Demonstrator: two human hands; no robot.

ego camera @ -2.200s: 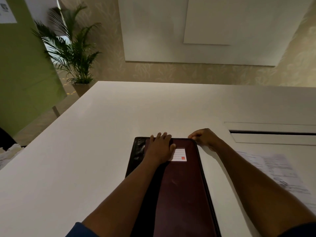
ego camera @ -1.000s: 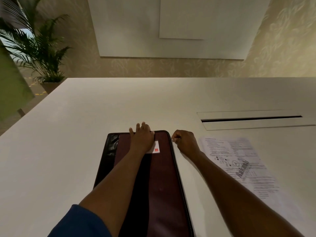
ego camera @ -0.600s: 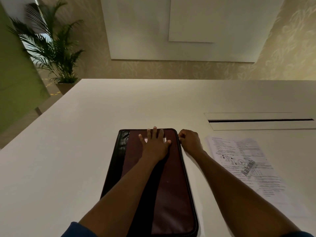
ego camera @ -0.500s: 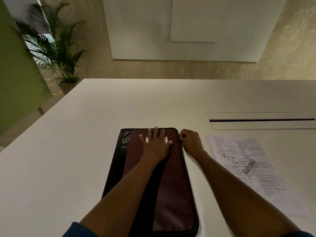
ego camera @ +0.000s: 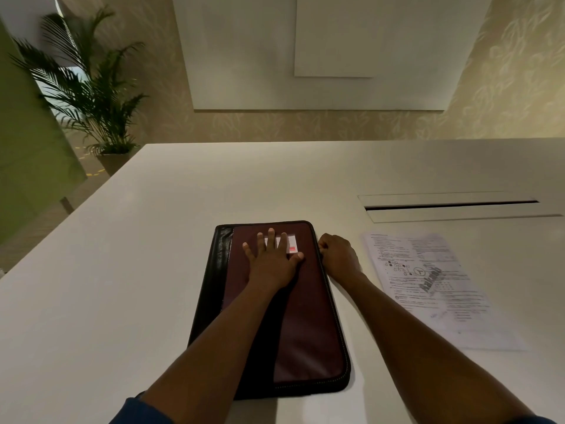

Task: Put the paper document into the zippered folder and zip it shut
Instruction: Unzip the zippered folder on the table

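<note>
A dark maroon zippered folder (ego camera: 308,325) with a black spine lies closed on the white table (ego camera: 122,286). My left hand (ego camera: 272,261) presses flat on its far end with fingers spread, partly covering a white label. My right hand (ego camera: 337,257) is curled against the folder's right edge near the far corner, pinching what looks like the zipper pull; the pull itself is hidden. The printed paper document (ego camera: 428,283) lies flat on the table to the right of my right arm, outside the folder.
A long cable slot (ego camera: 449,205) is set into the table behind the document. A potted palm (ego camera: 91,96) stands on the floor past the table's far left corner. White panels hang on the far wall.
My right hand has slid from the folder's far right corner a little down its right edge toward me. My left hand stays pressed on the folder, fingers now spread over the label.
</note>
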